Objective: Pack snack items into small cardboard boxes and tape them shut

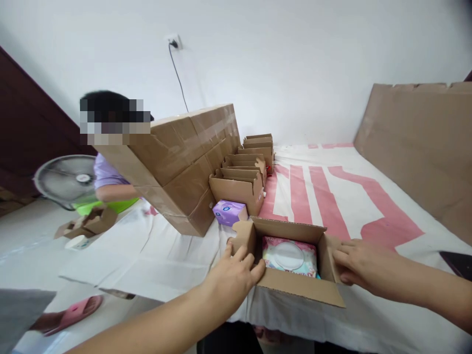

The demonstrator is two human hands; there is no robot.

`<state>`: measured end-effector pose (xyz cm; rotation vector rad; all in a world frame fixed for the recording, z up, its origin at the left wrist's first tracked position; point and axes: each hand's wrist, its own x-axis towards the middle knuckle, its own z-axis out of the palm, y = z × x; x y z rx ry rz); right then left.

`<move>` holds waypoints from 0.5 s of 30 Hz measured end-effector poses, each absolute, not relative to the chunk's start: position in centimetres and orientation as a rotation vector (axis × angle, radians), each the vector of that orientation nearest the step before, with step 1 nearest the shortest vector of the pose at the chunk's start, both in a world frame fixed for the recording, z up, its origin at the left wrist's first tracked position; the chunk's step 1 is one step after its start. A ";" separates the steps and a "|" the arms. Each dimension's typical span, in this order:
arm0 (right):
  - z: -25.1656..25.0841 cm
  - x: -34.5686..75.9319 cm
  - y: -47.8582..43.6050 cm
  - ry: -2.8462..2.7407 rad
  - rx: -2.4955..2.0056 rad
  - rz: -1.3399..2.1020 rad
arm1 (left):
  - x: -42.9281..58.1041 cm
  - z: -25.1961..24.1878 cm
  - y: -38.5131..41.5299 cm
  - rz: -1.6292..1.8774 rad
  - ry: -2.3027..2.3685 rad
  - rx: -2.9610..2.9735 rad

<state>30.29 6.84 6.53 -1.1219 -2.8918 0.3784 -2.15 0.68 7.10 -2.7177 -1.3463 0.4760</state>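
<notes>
Fingers grasping: your left hand (233,276) on carton (302,287)'s left flap, right hand (357,260) on right flap, near worktop (191,265)'s front edge. Wipes pack (289,256) already inside; top not yet closed. Purple pack (232,213) outside, by carton's far-left corner.

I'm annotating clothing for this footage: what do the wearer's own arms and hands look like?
The left hand and right hand are bare, without gloves. Neither the left forearm nor the right forearm shows a sleeve, watch or bracelet. Nail details are too small to tell.
</notes>
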 end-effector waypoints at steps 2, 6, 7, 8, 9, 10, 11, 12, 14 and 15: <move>6.4 30.1 6.8 -2.878 -1.076 0.443 | -2.0 6.9 0.6 0.441 -1.330 -2.696; 7.2 29.3 6.7 -2.875 -1.023 0.455 | -2.0 7.2 0.3 0.406 -1.314 -2.713; 7.3 29.2 6.7 -2.882 -1.018 0.467 | -2.1 7.4 0.2 0.412 -1.332 -2.728; 7.4 29.2 6.6 -2.890 -1.014 0.484 | -2.2 7.7 0.1 0.415 -1.360 -2.745; 7.4 29.2 6.6 -2.895 -1.014 0.500 | -2.3 8.0 0.2 0.411 -1.395 -2.765; 7.4 29.2 6.6 -2.895 -1.022 0.511 | -2.5 8.4 0.3 0.389 -1.429 -2.792; 7.3 29.3 6.7 -2.893 -1.031 0.523 | -2.7 8.8 0.4 0.355 -1.458 -2.828; 7.1 29.3 6.7 -2.890 -1.038 0.536 | -2.9 9.2 0.7 0.310 -1.474 -2.880; 7.0 29.3 6.8 -2.883 -1.041 0.562 | -3.5 9.9 1.3 0.207 -1.471 -3.012; 7.1 29.2 6.9 -2.885 -1.038 0.572 | -3.8 10.3 1.7 0.161 -1.463 -3.068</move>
